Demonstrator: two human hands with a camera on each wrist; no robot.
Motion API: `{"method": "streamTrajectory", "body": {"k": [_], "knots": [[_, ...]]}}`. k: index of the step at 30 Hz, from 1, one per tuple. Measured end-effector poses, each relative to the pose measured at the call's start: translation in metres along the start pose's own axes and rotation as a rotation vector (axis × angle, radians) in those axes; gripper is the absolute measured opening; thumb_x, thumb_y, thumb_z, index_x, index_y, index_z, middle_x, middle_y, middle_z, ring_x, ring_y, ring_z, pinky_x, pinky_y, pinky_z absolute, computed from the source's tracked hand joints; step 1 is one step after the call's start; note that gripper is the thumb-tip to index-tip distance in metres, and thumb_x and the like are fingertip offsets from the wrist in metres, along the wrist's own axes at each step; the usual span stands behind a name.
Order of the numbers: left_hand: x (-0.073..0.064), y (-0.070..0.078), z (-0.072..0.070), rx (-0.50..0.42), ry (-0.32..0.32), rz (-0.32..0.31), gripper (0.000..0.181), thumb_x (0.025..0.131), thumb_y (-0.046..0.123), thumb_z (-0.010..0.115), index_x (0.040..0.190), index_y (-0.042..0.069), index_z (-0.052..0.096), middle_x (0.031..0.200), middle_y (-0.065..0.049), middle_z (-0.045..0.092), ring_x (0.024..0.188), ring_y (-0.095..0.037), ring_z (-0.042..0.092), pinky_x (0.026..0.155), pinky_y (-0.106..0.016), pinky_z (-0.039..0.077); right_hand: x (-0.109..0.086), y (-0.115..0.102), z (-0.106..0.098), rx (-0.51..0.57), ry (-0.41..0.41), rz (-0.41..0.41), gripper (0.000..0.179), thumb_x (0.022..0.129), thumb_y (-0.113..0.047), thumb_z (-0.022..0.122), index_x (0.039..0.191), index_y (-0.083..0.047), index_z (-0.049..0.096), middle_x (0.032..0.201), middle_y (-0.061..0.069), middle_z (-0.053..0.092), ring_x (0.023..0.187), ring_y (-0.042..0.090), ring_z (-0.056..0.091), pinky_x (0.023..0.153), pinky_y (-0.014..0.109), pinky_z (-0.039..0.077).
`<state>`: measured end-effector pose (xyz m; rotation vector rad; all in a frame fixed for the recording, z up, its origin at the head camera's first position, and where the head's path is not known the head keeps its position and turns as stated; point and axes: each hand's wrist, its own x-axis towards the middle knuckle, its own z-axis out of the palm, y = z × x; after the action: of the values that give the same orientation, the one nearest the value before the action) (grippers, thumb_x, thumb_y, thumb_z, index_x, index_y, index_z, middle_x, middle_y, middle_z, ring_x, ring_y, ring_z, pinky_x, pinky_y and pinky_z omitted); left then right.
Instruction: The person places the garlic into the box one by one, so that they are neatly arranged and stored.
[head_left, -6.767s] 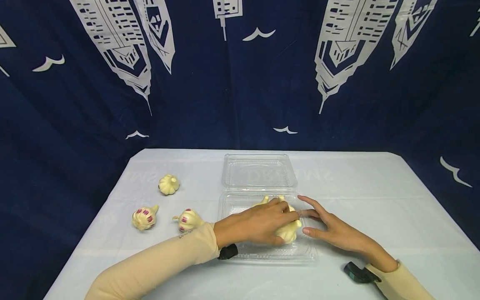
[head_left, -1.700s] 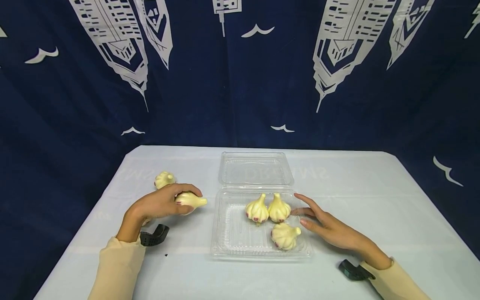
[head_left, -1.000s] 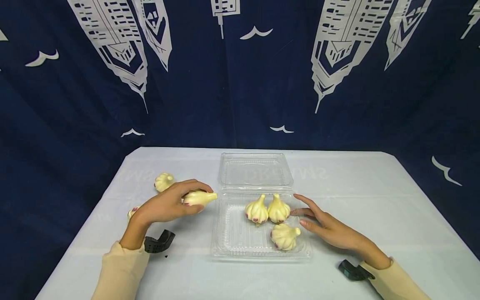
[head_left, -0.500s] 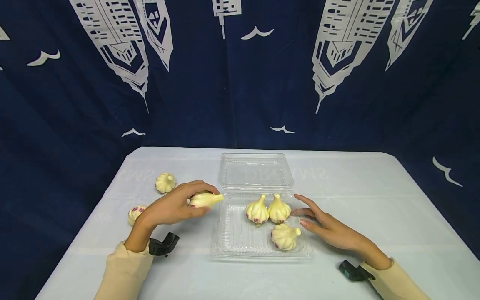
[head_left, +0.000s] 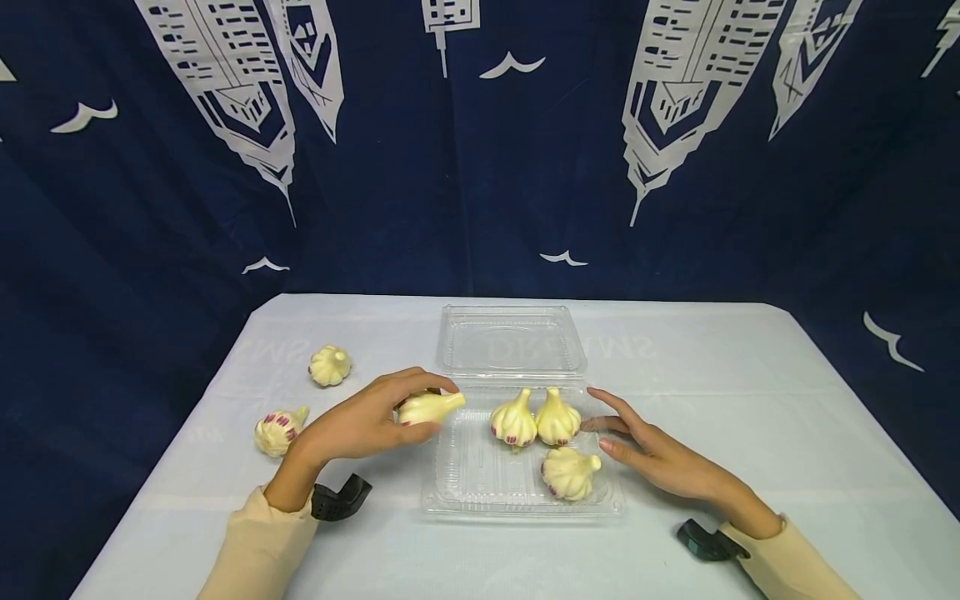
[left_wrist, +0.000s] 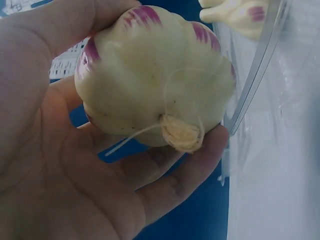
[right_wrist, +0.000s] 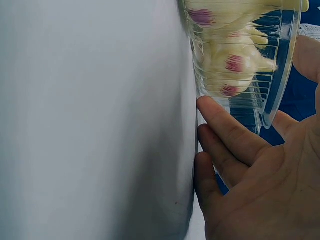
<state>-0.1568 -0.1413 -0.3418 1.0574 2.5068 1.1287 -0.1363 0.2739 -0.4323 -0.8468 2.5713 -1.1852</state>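
Note:
My left hand (head_left: 367, 421) grips a garlic bulb (head_left: 427, 408) at the left rim of a clear plastic clamshell box (head_left: 468, 492). In the left wrist view the root end of that garlic bulb (left_wrist: 150, 75) faces the camera, with purple streaks and fingers curled round it. Inside the box, two garlic bulbs stand side by side at the back, and a third garlic bulb (head_left: 572, 473) lies near the front right. My right hand (head_left: 660, 458) has its fingers extended beside the box's right wall. In the right wrist view, fingertips (right_wrist: 206, 104) rest on the table right by the box.
Two more garlic bulbs lie on the table left of the box: a pale garlic bulb (head_left: 329, 365) farther back and a purple-streaked garlic bulb (head_left: 279, 432) nearer. The box's open lid (head_left: 513, 340) lies flat behind it. A dark blue patterned curtain (head_left: 465, 167) hangs behind the table.
My left hand took a garlic bulb from the table's left side and has carried it rightward to the box's left rim. A third bulb stays in the box where it was released. Right hand nearly unmoved.

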Motion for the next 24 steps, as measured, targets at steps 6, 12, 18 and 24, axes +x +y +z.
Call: {"method": "streamTrajectory", "body": {"k": [6, 12, 18, 24], "knots": [[0.006, 0.000, 0.010, -0.065, -0.017, 0.012, 0.047, 0.097, 0.030, 0.068, 0.141, 0.026, 0.054, 0.120, -0.002, 0.059, 0.088, -0.012, 0.064, 0.079, -0.027, 0.054, 0.000, 0.000, -0.001, 0.005, -0.003, 0.007, 0.066, 0.107, -0.020, 0.049, 0.161, -0.024, 0.011, 0.139, 0.005, 0.059, 0.131, 0.020, 0.054, 0.101, 0.023, 0.045], [0.010, 0.000, 0.019, -0.008, -0.002, 0.064, 0.042, 0.100, 0.034, 0.063, 0.140, 0.026, 0.056, 0.126, 0.005, 0.058, 0.103, -0.010, 0.058, 0.088, -0.029, 0.050, 0.000, 0.001, 0.000, 0.008, -0.003, 0.005, 0.066, 0.107, -0.020, 0.049, 0.161, -0.025, 0.010, 0.140, 0.005, 0.059, 0.131, 0.022, 0.055, 0.102, 0.022, 0.045], [0.013, 0.003, 0.026, -0.035, 0.003, 0.062, 0.038, 0.099, 0.031, 0.065, 0.135, 0.022, 0.059, 0.124, 0.003, 0.059, 0.099, -0.009, 0.060, 0.087, -0.028, 0.051, -0.001, 0.002, 0.000, 0.016, -0.006, 0.006, 0.066, 0.107, -0.020, 0.048, 0.161, -0.023, 0.010, 0.140, 0.005, 0.059, 0.132, 0.016, 0.053, 0.102, 0.022, 0.045], [0.017, 0.004, 0.032, -0.146, -0.034, 0.049, 0.036, 0.101, 0.029, 0.062, 0.135, 0.021, 0.056, 0.123, -0.001, 0.060, 0.084, -0.009, 0.068, 0.076, -0.027, 0.056, 0.000, 0.002, -0.001, 0.014, -0.003, 0.007, 0.066, 0.107, -0.020, 0.048, 0.161, -0.024, 0.011, 0.139, 0.004, 0.060, 0.132, 0.013, 0.052, 0.103, 0.022, 0.044]]}}
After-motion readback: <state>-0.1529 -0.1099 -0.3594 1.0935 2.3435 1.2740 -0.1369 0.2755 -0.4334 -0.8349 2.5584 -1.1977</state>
